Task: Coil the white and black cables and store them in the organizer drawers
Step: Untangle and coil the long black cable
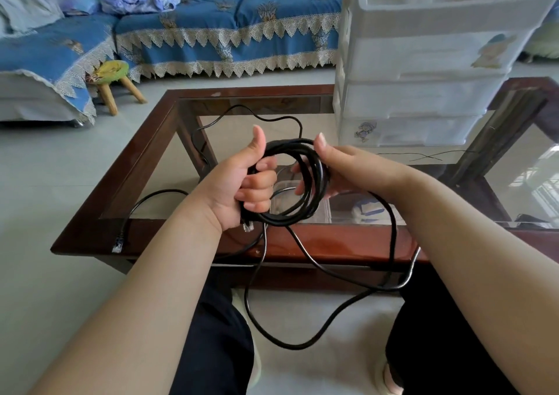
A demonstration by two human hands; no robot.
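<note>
Both forearms are bare from the lower frame edge up to the wrists, with no sleeves, watch or rings showing on the left hand [242,183] or the right hand [338,167]. The fingernails are short and unpainted. Dark navy fabric trousers [217,334] cover both legs at six o'clock, and a pale shoe [390,379] shows at five o'clock.

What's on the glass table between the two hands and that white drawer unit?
In the head view, bare glass lies between the hands' black cable coil and the white drawer organizer; thin dark threads lie right of that gap.
</note>
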